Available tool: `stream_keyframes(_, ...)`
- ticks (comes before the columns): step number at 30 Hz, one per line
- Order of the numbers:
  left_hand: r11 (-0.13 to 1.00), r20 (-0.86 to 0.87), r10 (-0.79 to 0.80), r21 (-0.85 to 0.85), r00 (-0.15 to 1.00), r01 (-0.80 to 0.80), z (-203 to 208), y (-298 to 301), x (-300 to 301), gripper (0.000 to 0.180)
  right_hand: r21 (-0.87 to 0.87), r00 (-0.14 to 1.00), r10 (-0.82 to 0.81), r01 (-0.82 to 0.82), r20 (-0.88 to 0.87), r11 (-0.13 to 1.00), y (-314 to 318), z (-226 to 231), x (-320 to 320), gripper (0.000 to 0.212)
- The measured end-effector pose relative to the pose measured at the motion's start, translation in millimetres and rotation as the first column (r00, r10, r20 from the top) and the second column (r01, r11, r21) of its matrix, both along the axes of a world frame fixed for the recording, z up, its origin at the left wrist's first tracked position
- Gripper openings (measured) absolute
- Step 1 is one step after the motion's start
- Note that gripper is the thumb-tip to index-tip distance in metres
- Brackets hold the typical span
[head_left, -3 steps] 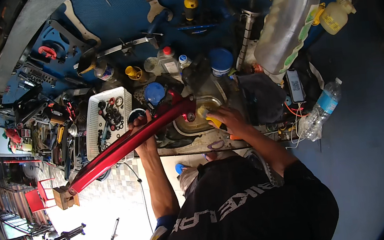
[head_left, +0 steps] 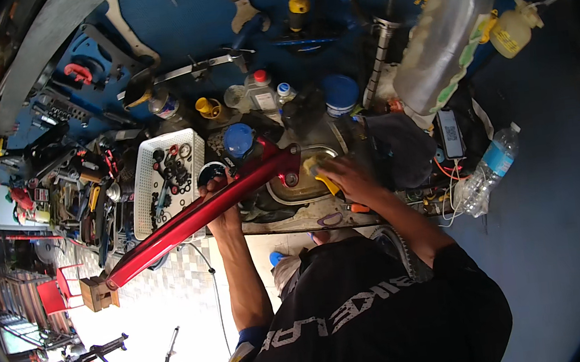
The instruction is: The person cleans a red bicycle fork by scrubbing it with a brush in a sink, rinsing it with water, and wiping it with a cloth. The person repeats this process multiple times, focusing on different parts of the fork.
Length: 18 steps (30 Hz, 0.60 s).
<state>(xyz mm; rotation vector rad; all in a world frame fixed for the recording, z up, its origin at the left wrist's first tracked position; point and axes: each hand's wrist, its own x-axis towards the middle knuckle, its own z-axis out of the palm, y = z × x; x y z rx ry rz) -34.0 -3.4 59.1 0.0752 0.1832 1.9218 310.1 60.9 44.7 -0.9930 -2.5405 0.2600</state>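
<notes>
A glossy red bicycle frame part [head_left: 181, 236], long and tubular, slants from lower left up to the middle of the bench. My left hand [head_left: 223, 215] is closed around it from below, near its middle, with some fingers behind the tube. In my right hand [head_left: 350, 180] is a brush [head_left: 331, 184] with a yellow handle and pale bristles. The bristles are over a metal tray [head_left: 299, 202] of brownish liquid, a little right of the part's upper end, and seem apart from it. That end, with its round lug holes, overhangs the tray's left side.
A white basket [head_left: 141, 189] of small parts stands left. Behind are a blue-lidded tub [head_left: 238, 140], a red-capped bottle [head_left: 263, 97] and a blue tub [head_left: 341, 93]. A dark cloth [head_left: 401, 149], phone [head_left: 450, 134] and plastic bottle [head_left: 494, 159] lie right. Tools hang on the blue wall.
The whole view has shifted slightly. My right hand has turned a little, so more of the brush's yellow handle shows. My left hand keeps its hold on the red frame part.
</notes>
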Motion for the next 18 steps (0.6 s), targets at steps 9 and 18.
stream_keyframes(9, 0.996, 0.22, 0.088, -0.011, 0.972, -0.088, -0.8, -50.2, -5.4, 0.008, -0.676, 0.661, -0.164, -0.672, -0.732, 0.302, 6.8, 125.9, -59.8, 0.043)
stream_keyframes(18, 0.919, 0.565, 0.006, 0.322, 0.825, -0.226, 3.7, -179.1, -32.7, 0.021, -0.761, 0.744, 0.192, -0.649, -0.64, -0.022, -80.7, 173.8, -193.3, 0.042)
